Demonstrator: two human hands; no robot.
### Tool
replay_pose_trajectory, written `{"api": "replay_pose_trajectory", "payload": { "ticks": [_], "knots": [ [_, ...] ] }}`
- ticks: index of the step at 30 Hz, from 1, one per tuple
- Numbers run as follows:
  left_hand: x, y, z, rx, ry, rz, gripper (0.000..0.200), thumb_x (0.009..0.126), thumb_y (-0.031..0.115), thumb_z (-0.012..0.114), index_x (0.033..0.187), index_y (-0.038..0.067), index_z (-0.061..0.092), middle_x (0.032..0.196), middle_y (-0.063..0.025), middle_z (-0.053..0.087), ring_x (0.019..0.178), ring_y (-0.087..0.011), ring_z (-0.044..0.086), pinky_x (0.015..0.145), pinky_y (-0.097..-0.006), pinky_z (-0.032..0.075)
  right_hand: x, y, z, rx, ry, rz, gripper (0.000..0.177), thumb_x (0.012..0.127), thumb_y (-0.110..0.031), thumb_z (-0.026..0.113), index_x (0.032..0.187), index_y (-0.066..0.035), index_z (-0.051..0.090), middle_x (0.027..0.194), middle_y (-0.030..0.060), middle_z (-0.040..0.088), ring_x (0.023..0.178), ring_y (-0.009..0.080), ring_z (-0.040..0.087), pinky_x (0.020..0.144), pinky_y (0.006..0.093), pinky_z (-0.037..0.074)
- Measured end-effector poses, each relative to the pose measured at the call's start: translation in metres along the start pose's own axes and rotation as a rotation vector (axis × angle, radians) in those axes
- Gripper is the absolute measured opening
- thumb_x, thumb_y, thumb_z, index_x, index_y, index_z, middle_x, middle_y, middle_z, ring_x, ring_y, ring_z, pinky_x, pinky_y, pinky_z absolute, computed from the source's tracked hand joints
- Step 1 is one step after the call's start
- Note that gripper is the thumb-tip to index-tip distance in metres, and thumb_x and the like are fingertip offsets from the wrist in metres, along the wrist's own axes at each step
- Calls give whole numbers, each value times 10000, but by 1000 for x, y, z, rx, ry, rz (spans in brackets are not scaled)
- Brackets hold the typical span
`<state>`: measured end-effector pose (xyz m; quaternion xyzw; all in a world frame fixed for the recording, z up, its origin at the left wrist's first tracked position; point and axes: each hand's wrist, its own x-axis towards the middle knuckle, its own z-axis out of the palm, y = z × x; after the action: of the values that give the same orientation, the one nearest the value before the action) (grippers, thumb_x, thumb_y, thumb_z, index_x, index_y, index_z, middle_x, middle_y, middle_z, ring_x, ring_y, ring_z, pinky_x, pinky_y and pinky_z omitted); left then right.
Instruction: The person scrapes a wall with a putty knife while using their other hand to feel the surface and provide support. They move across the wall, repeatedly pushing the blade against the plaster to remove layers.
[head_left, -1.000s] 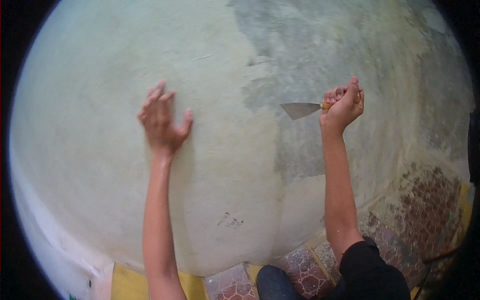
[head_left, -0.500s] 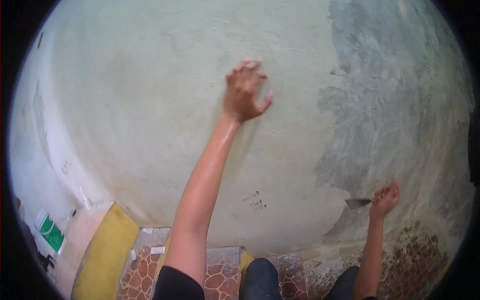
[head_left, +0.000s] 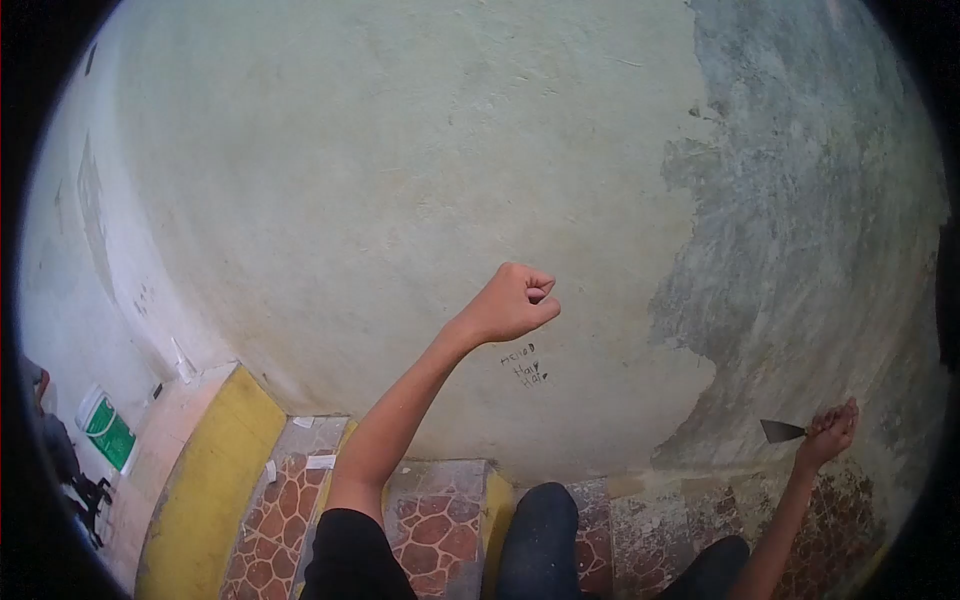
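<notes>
My left hand [head_left: 515, 302] is curled into a loose fist in front of the pale green wall [head_left: 350, 200], with nothing showing in its fingers. Just below it is dark handwriting [head_left: 525, 367] on the paint. At the lower right, my right hand [head_left: 832, 430] grips a scraper [head_left: 780, 431] by its handle, which the fingers mostly cover. The scraper's flared metal blade points left, over the bare grey area [head_left: 770, 200] where the paint is gone. A ragged paint edge runs down between the green and the grey.
Brown stone-patterned tiles [head_left: 435, 535] and yellow-edged steps [head_left: 215, 490] lie below the wall. Paint flakes [head_left: 655, 535] litter the floor at the right. On the left ledge stands a white and green bucket [head_left: 105, 432], with part of a person [head_left: 60, 450] beside it.
My left hand has dropped from higher on the wall and curled from spread fingers into a fist. My right hand, with the scraper, sits further right and slightly lower. The view has shifted.
</notes>
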<state>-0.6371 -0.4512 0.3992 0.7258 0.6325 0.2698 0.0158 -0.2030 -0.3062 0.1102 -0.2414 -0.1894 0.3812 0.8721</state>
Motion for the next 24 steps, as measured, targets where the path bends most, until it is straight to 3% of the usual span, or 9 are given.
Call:
{"api": "replay_pose_trajectory", "payload": {
  "ticks": [4,7,9,10,12,13,15,18,24],
  "knots": [
    [10,1,6,95,21,124,370,719,75,608,621,35,254,519,-41,224,500,-124,203,467,-322,234,-29,0,38,58,88,-6,207,1023,-253,519,894,-94,550,619,-34,425,451,27,349,343,218,262],
    [27,-7,20,531,146,490,354,707,95,635,598,43,303,528,-56,366,500,-176,366,504,-343,338,-31,21,43,46,32,32,173,1014,-224,528,936,-74,564,622,-29,429,454,44,355,352,236,289],
    [44,-13,26,764,232,721,209,705,156,678,736,69,491,773,-85,560,789,-264,568,716,-394,444,-29,27,54,97,12,42,161,1009,-213,531,960,-65,571,623,-28,433,456,56,356,366,242,306],
    [51,-17,29,752,223,740,209,705,156,678,736,69,491,773,-85,560,789,-264,568,716,-394,444,-28,28,63,122,10,57,157,1005,-211,535,965,-63,570,622,-27,436,457,62,356,373,244,312],
    [67,-24,37,599,330,771,418,724,255,723,1063,95,538,1150,-118,565,1171,-328,493,943,-458,381,-15,40,72,235,-104,63,151,998,-204,538,1014,-57,574,616,-23,439,456,67,360,374,241,309],
    [73,-28,42,583,311,797,418,724,255,723,1063,95,538,1150,-118,565,1171,-328,493,943,-458,381,-20,27,95,214,-22,72,146,994,-204,542,978,-62,570,601,-21,431,452,67,362,369,243,304],
    [84,-36,60,633,497,758,677,744,376,740,1311,140,456,1399,-144,451,1352,-371,354,1070,-493,277,-23,10,139,200,60,84,168,986,-206,553,880,-76,547,573,-22,415,446,66,368,360,247,297],
    [85,-31,64,898,536,679,713,781,496,686,1367,168,448,1503,-137,371,1427,-337,264,1132,-476,200,-6,9,173,268,-47,37,280,968,-209,585,736,-105,469,540,-26,387,434,66,366,354,247,293],
    [87,-33,69,1118,505,597,728,810,568,601,1405,190,419,1544,-138,306,1443,-319,239,1165,-474,126,27,-16,256,532,-143,-71,331,958,-217,600,704,-114,414,530,-26,371,401,74,345,371,254,308]
  ]
}}
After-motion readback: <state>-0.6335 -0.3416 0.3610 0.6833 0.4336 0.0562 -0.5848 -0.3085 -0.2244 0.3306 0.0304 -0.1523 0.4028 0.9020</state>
